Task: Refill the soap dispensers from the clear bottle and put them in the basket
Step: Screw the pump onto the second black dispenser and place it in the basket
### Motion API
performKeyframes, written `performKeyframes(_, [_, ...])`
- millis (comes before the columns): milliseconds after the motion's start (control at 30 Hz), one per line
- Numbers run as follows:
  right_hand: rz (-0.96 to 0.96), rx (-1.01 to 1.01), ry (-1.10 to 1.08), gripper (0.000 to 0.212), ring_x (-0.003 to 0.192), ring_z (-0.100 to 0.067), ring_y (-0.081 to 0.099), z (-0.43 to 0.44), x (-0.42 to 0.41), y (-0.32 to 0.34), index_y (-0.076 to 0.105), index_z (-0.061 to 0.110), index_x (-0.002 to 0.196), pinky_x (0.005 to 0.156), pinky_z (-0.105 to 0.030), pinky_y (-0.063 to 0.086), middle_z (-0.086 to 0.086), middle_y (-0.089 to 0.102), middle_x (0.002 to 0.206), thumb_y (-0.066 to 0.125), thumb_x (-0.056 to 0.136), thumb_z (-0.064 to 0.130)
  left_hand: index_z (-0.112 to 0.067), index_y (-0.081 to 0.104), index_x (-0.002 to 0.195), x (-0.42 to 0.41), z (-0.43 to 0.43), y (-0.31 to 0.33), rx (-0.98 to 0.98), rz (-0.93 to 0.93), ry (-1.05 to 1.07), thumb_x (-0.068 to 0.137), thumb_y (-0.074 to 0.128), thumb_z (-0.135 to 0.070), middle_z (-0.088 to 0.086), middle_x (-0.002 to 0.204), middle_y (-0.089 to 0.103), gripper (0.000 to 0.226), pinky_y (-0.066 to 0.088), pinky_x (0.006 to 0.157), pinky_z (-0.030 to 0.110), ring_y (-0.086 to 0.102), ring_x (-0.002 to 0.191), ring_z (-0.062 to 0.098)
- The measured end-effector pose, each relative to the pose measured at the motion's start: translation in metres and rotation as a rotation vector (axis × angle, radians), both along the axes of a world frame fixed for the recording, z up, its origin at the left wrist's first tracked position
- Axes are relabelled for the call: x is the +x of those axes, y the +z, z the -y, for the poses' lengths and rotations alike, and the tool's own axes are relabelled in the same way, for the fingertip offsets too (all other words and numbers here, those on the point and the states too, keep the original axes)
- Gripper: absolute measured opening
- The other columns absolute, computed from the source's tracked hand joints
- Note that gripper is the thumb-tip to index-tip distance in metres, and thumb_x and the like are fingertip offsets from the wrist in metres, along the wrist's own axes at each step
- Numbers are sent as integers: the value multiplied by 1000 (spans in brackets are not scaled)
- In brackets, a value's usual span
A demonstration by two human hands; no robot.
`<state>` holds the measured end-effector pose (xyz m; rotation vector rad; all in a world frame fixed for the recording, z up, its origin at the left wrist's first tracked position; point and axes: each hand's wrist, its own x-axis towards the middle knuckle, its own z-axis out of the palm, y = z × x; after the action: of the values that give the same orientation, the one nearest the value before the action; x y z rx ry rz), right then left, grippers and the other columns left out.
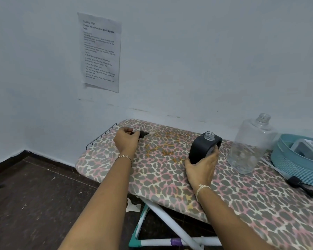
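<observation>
- The right hand, at centre right of the frame, is wrapped around the lower side of a black soap dispenser, thumb on its near face and fingers on the far side.
- That dispenser stands tilted on the ironing board, its clear threaded neck uncapped and pointing up and slightly right.
- The left hand, left of centre, is closed on a black pump head whose nozzle tip pokes out to the right and lies on or just over the board; I cannot tell whether it touches.
- A thin chain bracelet sits on the left wrist and a pale band on the right wrist.
- The board carries a leopard-print cover with orange-brown stains between the two hands, and a wire rack edges its far left end.
- Right of the black dispenser, just beside it, stands the clear bottle, uncapped, leaning, nearly empty with droplets low inside.
- At the right edge of the frame sits the teal basket, with a white dispenser lying inside it.
- Another black pump head with a clear tube lies on the board just in front of the basket.
- A printed sheet is stuck to the wall in the upper left of the frame.
- Below the board, its white legs cross over a dark floor, with a scrap of white paper near them.
</observation>
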<state>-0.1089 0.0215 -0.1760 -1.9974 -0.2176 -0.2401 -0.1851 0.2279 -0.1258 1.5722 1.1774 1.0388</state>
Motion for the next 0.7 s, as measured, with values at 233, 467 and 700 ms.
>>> performKeyframes(233, [-23, -9, 12, 107, 138, -29, 32, 3, -4, 4, 6, 13, 151, 111, -40, 33, -10, 19, 156, 80, 74, 22, -4, 69, 96, 16, 12, 38, -240, 395, -142, 76, 72, 1, 7, 89, 68, 21, 58, 70, 23, 67, 81, 16])
performKeyframes(467, [-41, -9, 27, 106, 141, -28, 29, 6, -6, 6, 5, 15, 151, 111, -40, 34, -8, 15, 157, 78, 75, 22, -3, 66, 99, 37, 48, 77, -221, 637, -225, 80, 72, -2, 5, 83, 67, 20, 54, 61, 17, 63, 67, 12])
performKeyframes(700, [-67, -14, 42, 105, 143, -26, 25, 8, -6, 7, 3, 15, 152, 109, -35, 33, -6, 11, 159, 76, 77, 24, -12, 69, 92, 65, 80, 97, -43, 601, -303, 80, 75, -9, 7, 88, 71, 13, 59, 74, 29, 68, 78, 14])
